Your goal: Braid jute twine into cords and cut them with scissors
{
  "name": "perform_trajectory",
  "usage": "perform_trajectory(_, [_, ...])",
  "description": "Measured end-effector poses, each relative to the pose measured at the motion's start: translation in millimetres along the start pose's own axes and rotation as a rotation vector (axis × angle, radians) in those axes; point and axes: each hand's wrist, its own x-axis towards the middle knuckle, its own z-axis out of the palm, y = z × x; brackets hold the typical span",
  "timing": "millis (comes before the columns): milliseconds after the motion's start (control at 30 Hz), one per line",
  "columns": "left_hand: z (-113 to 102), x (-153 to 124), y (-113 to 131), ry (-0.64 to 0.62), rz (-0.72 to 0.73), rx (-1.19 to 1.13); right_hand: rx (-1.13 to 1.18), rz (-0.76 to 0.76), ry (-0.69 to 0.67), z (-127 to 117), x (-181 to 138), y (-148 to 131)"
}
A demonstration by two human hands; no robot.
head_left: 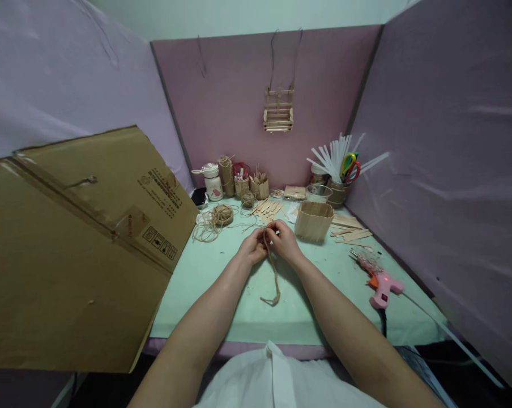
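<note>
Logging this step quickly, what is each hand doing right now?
Left hand: grip closed on the twine.
Right hand: grip closed on the same twine, which hangs in a loop to the table.

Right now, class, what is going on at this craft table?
A person sits at a green table with both hands together over it. The left hand and right hand pinch a braided jute cord, whose loose end trails toward the person. A popsicle-stick box stands just right of the hands, a twine ball lies behind them, and a pink glue gun rests at the right.
</note>
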Motion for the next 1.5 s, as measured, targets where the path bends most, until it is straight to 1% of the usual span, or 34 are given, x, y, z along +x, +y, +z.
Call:
perform_trajectory(33, [0.0,-0.5,1.1,-0.017,-0.07,-0.037,0.008,-0.006,-0.01,0.2,-0.3,0.0])
perform_trajectory(67, [0.0,-1.0,1.7,-0.026,-0.106,-0.056,0.016,-0.002,-0.016,0.3,-0.3,0.4])
perform_trajectory(100, [0.2,-1.3,1.7,-0.028,-0.1,-0.057,0.029,0.012,-0.018,0.2,0.0,1.3])
perform_trajectory(167, [0.8,-1.4,0.2,-0.019,0.009,-0.013,0.066,0.062,-0.015,-0.5,1.5,4.2])
perform_trajectory(300, [3.2,-1.0,-5.2,0.041,0.313,0.197,0.167,0.195,-0.027,-3.5,5.3,10.0])
perform_trajectory(367, [4.3,-1.3,-7.2,0.064,0.399,0.282,0.225,0.257,-0.04,-5.8,6.2,10.6])
perform_trajectory(433, [4.7,-2.1,-8.6,0.041,0.41,0.334,0.286,0.309,-0.041,-8.3,6.1,9.3])
perform_trajectory(533, [3.4,-3.1,-9.8,-0.067,0.36,0.406,0.352,0.381,-0.027,-11.6,5.2,5.4])
perform_trajectory(600, [1.7,-3.4,-9.4,-0.098,0.367,0.457,0.376,0.428,-0.024,-13.0,4.7,2.8])
perform_trajectory(767, [0.0,-5.0,-5.8,0.018,0.538,0.64,0.373,0.49,0.008,-13.5,4.5,-0.8])
perform_trajectory(900, [2.2,-7.9,-5.8,0.037,0.525,0.772,0.342,0.494,-0.024,-12.9,4.5,0.8])
perform_trajectory(1033, [3.4,-10.2,-4.5,0.043,0.523,0.938,0.306,0.455,-0.031,-11.1,4.5,6.8])
perform_trajectory(1133, [4.6,-13.3,-2.8,0.027,0.506,1.016,0.296,0.439,0.038,-8.7,5.2,12.6])
perform_trajectory(1267, [10.1,-21.9,-6.8,-0.023,0.522,1.082,0.325,0.431,0.247,-6.3,7.0,20.2])
perform_trajectory(1333, [13.8,-26.7,-10.2,-0.048,0.558,1.114,0.326,0.427,0.318,-5.5,7.3,23.2])
perform_trajectory(1433, [17.7,-31.7,-12.6,-0.041,0.585,1.133,0.325,0.419,0.382,-4.6,6.5,25.3])
perform_trajectory(1500, [18.8,-33.0,-12.2,-0.041,0.586,1.117,0.359,0.433,0.394,-4.9,6.2,24.7])
